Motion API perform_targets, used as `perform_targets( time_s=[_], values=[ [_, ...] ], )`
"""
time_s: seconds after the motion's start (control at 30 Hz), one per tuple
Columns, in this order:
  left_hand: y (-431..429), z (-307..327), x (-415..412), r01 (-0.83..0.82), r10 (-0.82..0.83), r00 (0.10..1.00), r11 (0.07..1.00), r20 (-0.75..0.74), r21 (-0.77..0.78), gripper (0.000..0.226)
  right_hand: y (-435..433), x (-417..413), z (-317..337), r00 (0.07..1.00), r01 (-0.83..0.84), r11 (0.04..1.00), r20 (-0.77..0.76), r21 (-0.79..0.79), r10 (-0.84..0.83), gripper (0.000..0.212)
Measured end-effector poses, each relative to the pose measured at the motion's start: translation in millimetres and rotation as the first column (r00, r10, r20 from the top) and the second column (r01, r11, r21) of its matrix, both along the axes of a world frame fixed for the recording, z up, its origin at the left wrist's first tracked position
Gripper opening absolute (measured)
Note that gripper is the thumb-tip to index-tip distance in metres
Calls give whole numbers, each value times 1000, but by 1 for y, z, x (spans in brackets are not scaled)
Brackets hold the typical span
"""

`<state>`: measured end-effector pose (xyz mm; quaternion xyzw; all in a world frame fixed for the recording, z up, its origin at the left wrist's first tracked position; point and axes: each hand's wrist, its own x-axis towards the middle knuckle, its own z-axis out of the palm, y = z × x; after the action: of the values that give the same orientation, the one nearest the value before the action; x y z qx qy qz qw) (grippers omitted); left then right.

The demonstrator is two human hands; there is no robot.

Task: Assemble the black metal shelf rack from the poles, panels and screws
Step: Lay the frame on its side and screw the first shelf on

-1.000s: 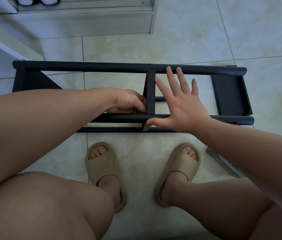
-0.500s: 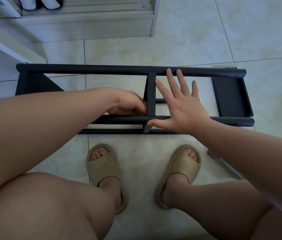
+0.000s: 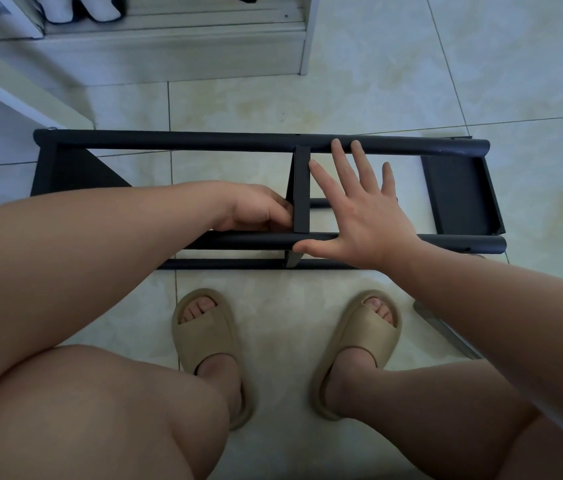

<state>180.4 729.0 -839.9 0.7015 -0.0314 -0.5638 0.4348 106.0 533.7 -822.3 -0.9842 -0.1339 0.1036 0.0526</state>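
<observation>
Rack mostly framed, middle panel fixing apparently pending: left hand curled beside it, grasp indiscernible; right hand splayed across poles.

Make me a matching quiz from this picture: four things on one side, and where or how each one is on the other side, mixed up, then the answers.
Things
1. left hand
2. right hand
3. end panel
4. slippers

Place or state
A. on the floor tiles, worn on the feet
B. fingers straight and spread, thumb at the near pole
C. fingers curled, left of the middle panel
D. between near pole and far pole, at their right ends

Pairs: 1-C, 2-B, 3-D, 4-A
</observation>
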Motion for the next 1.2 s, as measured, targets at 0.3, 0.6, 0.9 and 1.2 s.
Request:
perform_targets(
  time_s=[0.3,0.6,0.9,1.2],
  values=[
    [0,-4,0,-24,22,998,999,-54,-39,19,0,0,0,1000,-2,1000,2,-2,2,121],
    [-1,1,-2,-18,18,1000,1000,-1,16,36,0,0,0,1000,-2,1000,0,-6,2,122],
    [0,5,-2,34,-32,995,999,-93,15,33,0,0,1,1000,-4,1000,-7,-16,4,121],
    [0,-3,-1,-40,38,998,999,-49,-29,36,0,0,3,1000,-6,1000,-16,-14,6,122]
  ],
)
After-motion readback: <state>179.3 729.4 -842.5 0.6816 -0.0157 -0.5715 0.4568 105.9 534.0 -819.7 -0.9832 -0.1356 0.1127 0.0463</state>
